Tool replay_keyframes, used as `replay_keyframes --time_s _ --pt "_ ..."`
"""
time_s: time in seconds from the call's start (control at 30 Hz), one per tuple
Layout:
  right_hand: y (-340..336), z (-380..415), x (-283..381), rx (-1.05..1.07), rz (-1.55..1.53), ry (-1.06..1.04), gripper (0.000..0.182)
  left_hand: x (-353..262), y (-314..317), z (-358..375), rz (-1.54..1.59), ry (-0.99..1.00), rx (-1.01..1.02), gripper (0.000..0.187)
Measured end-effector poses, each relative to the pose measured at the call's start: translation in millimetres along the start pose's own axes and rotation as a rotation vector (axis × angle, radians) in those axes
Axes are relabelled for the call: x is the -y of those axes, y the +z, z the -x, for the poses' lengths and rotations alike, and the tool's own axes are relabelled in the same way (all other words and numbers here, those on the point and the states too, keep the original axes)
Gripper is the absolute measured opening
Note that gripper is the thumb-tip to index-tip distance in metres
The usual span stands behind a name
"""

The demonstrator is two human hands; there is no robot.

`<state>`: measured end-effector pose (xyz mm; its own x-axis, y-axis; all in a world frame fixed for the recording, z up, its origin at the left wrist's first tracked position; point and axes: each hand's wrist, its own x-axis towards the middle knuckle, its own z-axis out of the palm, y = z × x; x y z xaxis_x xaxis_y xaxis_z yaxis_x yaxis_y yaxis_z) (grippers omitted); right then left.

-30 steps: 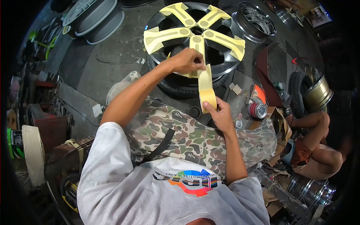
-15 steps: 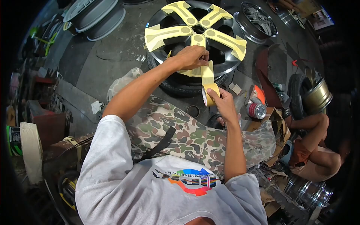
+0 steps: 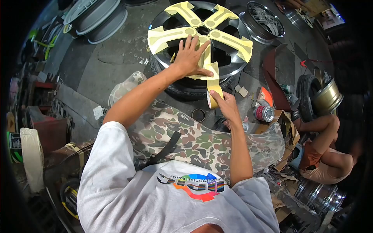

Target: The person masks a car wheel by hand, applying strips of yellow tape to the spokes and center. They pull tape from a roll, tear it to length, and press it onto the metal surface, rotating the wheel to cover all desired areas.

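A dark multi-spoke wheel (image 3: 234,65) rests on a tire (image 3: 180,92) in front of me, its spokes covered with yellow masking tape (image 3: 169,39). My left hand (image 3: 189,61) lies over the nearest spoke, fingers spread, the thumb on a tape strip (image 3: 213,72). That strip runs from the spoke past the wheel's near edge to a roll of masking tape (image 3: 216,101). Below the edge, my right hand (image 3: 227,105) grips the roll, thumb on its outer face. The left palm hides part of the taped spoke.
Grey wheels (image 3: 95,19) lie at upper left, another wheel (image 3: 262,23) at upper right. A can (image 3: 264,113) and a brown curved strip (image 3: 272,77) sit to the right. Beyond them are a gold rim (image 3: 328,97) and another person's bent leg (image 3: 320,132).
My left hand has gone from closed fingers at the tape strip to spread fingers over the nearest spoke. My right hand still holds the roll in nearly the same place.
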<state>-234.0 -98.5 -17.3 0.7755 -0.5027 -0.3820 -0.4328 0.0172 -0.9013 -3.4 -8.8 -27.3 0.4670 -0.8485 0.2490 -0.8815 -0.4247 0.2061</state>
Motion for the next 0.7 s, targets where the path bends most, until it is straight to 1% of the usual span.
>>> replay_keyframes --time_s 0.07,0.1,0.17,0.23,0.3,0.33,0.47,0.57,0.6,0.67,0.7 --pt "0 0 2 0.004 0.014 0.028 0.045 -7 6 1 -0.003 -0.009 0.029 0.139" --pt "0 0 3 0.008 0.029 0.056 0.045 -9 7 0 -0.003 -0.013 0.027 0.139" --pt "1 1 2 0.013 0.010 0.059 0.045 -13 11 -3 0.003 -0.054 -0.038 0.137" --pt "2 2 -1 0.009 -0.014 0.066 0.045 -9 13 -10 0.003 -0.083 -0.032 0.134" --pt "3 1 -6 -0.007 -0.035 0.057 0.045 -2 18 -15 0.012 -0.158 -0.051 0.130" --pt "3 1 -9 -0.010 -0.036 0.060 0.045 2 20 -17 0.019 -0.164 -0.068 0.125" --pt "1 -9 -22 0.000 0.003 0.108 0.047 14 28 -22 0.089 -0.186 -0.086 0.128" --pt "3 -8 -20 0.004 0.002 0.138 0.049 8 16 -22 0.161 -0.175 -0.074 0.128" --pt "4 -7 -19 -0.002 -0.018 0.151 0.049 6 14 -21 0.160 -0.171 -0.074 0.128" --pt "6 -7 -19 -0.011 -0.012 0.152 0.049 2 11 -17 0.034 -0.139 0.001 0.127" --pt "6 -7 -19 -0.017 -0.003 0.153 0.049 5 15 -19 0.035 -0.141 -0.001 0.127"
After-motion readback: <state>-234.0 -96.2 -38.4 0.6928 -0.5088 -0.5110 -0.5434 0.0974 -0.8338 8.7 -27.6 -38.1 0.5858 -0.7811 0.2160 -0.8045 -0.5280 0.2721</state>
